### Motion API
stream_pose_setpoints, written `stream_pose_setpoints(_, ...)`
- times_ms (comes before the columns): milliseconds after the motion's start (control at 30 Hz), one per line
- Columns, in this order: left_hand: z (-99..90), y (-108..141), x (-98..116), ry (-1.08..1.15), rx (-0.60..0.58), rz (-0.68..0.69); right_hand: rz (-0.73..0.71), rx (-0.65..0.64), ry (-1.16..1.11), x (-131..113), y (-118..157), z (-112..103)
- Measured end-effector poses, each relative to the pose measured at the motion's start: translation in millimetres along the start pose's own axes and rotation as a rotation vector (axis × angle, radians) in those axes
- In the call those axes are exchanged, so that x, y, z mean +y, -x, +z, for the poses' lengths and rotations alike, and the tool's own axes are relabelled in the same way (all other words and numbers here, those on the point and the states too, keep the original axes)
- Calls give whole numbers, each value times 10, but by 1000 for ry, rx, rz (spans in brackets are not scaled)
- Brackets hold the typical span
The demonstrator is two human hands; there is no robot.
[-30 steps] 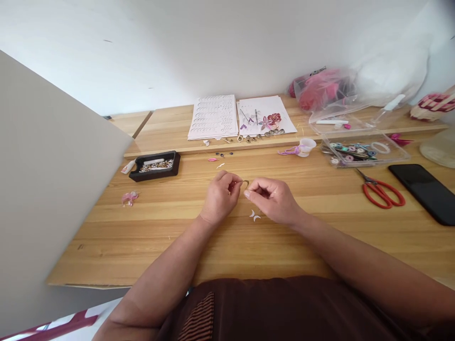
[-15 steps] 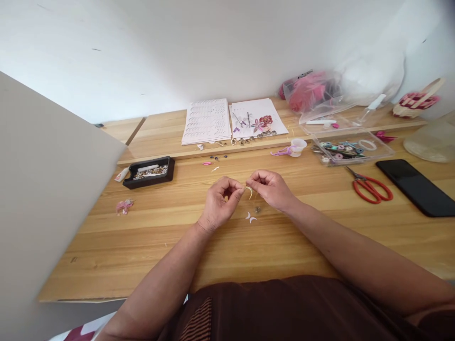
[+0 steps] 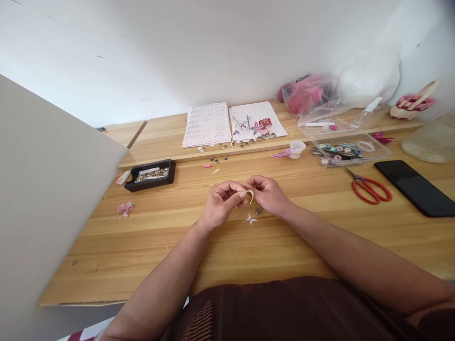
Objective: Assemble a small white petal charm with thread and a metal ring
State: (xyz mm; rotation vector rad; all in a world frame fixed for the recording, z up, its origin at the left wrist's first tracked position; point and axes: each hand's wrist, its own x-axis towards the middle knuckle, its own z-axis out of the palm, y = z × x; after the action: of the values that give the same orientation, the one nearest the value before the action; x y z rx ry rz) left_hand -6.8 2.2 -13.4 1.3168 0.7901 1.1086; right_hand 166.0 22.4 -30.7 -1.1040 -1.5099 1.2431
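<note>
Over the middle of the table, my left hand (image 3: 224, 203) pinches a small curved, crescent-shaped piece (image 3: 250, 195), pale gold in colour, between thumb and forefinger. My right hand (image 3: 269, 194) is closed right beside it, fingertips touching or nearly touching the left fingers. A fine thread, barely visible, seems to run from the right fingers down to a small dark spool (image 3: 258, 210) just under that hand. The right fingertips are partly hidden. Below the hands, two white paper crescents (image 3: 251, 219) lie back to back on the wood.
Red-handled scissors (image 3: 371, 188), a black phone (image 3: 414, 187) and a clear box of spools (image 3: 382, 152) are at right. A black tray of beads (image 3: 167, 174) stands left. Patterned sheets (image 3: 206, 124) lie on the raised shelf behind, near a small plastic cup (image 3: 297, 149).
My hands have come closer together and slightly lower. The right fingers have moved behind the curved piece, which now shows broader and turned more toward me.
</note>
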Motion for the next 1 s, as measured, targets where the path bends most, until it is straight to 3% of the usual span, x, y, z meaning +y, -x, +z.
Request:
stream_pose_setpoints(133, 11, -3, -9, 7, -17, 17, -2, -13, 32, -3, 4, -6)
stream_pose_setpoints(300, -20, -37, -12, -150, 172, 51, -97, 107, 159, -108, 20, -92)
stream_pose_setpoints(433, -48, -60, -29, -298, 265, 56, -88, 19, 65, -227, 41, -128)
stream_pose_setpoints(600, -45, -58, -52, -391, 254, 54, -4, -3, 0, -224, 40, -90)
stream_pose_setpoints(833, -34, -47, -24, -386, 238, -27, -36, 10, 8, -195, 30, -93)
stream_pose_setpoints(1000, -33, -58, -29, -330, 227, -73, 86, -59, -117, -195, 26, -111)
